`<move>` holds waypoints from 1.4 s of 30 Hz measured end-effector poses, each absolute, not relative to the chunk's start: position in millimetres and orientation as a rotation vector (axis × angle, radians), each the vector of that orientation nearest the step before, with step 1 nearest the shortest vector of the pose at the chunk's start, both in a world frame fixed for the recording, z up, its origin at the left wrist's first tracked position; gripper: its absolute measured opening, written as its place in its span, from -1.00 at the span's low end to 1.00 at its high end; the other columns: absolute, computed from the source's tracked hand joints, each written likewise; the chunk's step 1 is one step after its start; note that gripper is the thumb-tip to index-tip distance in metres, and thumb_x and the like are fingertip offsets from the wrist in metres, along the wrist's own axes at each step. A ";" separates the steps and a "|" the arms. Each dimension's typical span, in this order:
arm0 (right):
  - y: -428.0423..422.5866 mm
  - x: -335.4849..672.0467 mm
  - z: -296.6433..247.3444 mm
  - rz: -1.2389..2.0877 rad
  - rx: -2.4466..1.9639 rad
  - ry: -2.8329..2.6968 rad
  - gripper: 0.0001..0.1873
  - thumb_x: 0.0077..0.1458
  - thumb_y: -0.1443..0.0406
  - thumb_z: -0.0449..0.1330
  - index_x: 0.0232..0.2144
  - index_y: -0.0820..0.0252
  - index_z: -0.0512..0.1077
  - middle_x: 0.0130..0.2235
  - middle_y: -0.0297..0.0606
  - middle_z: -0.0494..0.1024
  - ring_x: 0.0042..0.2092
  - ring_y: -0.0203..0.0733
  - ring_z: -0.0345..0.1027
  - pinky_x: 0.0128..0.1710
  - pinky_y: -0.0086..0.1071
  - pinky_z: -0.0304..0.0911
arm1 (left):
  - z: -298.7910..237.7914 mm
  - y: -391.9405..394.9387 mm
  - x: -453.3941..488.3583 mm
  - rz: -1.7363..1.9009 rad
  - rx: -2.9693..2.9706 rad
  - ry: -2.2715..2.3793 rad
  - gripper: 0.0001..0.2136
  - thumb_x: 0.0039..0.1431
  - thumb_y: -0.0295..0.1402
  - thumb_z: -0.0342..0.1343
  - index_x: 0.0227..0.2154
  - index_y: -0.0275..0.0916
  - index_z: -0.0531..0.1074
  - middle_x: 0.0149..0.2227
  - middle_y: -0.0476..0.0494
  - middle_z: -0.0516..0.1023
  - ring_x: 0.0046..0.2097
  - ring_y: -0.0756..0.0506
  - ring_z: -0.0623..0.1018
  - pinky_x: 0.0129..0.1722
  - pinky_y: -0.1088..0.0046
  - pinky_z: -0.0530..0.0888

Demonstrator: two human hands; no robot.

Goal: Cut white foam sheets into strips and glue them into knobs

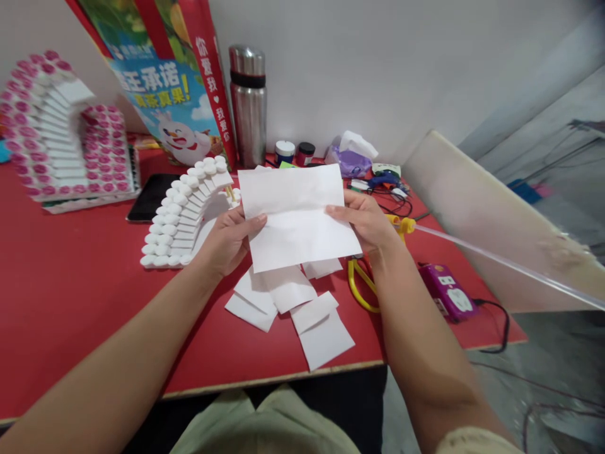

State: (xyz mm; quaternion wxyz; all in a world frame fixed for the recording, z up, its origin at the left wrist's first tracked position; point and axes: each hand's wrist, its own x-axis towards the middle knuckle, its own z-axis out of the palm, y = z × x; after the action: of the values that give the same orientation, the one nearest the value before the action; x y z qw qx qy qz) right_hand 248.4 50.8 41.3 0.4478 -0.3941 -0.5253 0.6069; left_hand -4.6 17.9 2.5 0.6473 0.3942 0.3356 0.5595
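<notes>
Between my two hands a sheet of white paper point(302, 233) is held up, with a crease running across it. My left hand point(229, 239) pinches its left edge, thumb on top. At the right edge my right hand point(366, 217) grips it the same way, fingers behind. Several smaller white paper pieces point(326, 337), some folded, lie on the table below the sheet. Left of my left hand stands a white curved stair-like model point(174, 221) edged with round white discs. Yellow-handled scissors point(362, 290) lie by my right forearm, partly hidden by it.
The red table point(85, 296) carries a pink-and-white stair model point(57, 139), a black phone point(154, 197), a printed box point(174, 94), a steel flask point(249, 107) and small paint jars point(285, 152). At right are a yellow glue gun point(401, 225), a purple box point(447, 291) with a cable and a white board point(501, 233).
</notes>
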 end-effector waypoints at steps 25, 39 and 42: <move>55.8 246.6 34.8 1.215 -1.023 -1.536 -0.57 -0.22 0.16 0.57 -0.31 0.13 0.52 -0.33 -0.38 0.51 -0.31 -0.25 0.35 -0.32 -0.39 0.29 | 6.3 17.6 -7.8 1.256 1.060 0.925 -0.55 -0.14 -0.44 0.50 -0.13 -0.17 0.54 -0.34 -0.01 0.61 -0.37 -0.04 0.61 -0.38 0.52 0.53; 53.7 238.2 32.2 1.409 -0.922 -1.398 -0.49 -0.10 0.09 0.54 -0.14 0.17 0.51 -0.22 -0.26 0.71 -0.33 -0.18 0.57 -0.28 -0.30 0.52 | 4.5 16.3 -2.3 1.302 0.907 0.855 -0.65 -0.02 -0.37 0.48 -0.15 -0.27 0.59 -0.20 -0.14 0.72 -0.22 -0.14 0.70 -0.20 0.41 0.64; 50.6 239.4 36.8 1.493 -0.966 -1.418 -0.47 -0.06 0.07 0.52 -0.11 0.14 0.46 -0.31 -0.29 0.69 -0.54 -0.21 0.49 -0.57 -0.35 0.41 | 5.7 15.6 -3.7 1.257 0.994 0.879 -0.68 0.08 -0.37 0.42 -0.11 -0.24 0.53 -0.35 -0.06 0.68 -0.41 -0.09 0.66 -0.42 0.47 0.61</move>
State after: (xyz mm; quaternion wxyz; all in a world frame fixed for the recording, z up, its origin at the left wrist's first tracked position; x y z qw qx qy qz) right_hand 239.4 50.6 36.8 0.4201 -0.3852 -0.5658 0.5958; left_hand -3.7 15.6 5.7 0.6108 0.4306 0.3809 0.5445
